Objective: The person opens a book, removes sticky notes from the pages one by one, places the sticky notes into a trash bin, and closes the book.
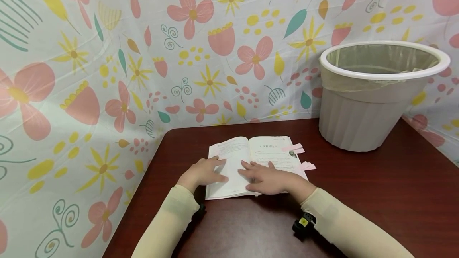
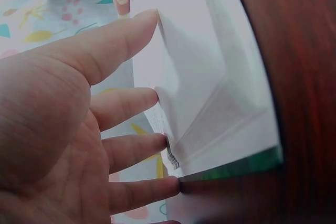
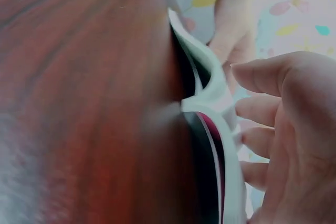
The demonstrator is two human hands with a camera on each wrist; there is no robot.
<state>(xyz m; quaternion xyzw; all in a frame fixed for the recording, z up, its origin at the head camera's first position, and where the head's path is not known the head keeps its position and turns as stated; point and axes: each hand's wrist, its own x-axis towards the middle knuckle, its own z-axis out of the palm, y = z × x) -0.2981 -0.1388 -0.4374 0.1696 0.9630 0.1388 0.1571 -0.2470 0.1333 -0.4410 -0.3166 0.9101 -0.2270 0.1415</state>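
An open book (image 1: pixel 233 178) lies on the dark red table, its pages spread, with pink paper tabs (image 1: pixel 307 166) sticking out at the right edge. My left hand (image 1: pixel 205 171) rests on the left page with fingers extended. In the left wrist view, its fingertips touch the white page (image 2: pixel 194 61) along one side. Across the fold, my right hand (image 1: pixel 267 178) lies on the lower part of the right page, fingers spread toward the left. The right wrist view shows the book's lower edge (image 3: pixel 210 95) bowed up at both sides of the spine, with the right fingers over the pages.
A grey bin (image 1: pixel 358 114) with a white rim and a clear liner stands at the table's back right. Flower-patterned cloth (image 1: pixel 222 67) hangs behind and at the left. Bare table top (image 1: pixel 387 186) extends to the right of the book.
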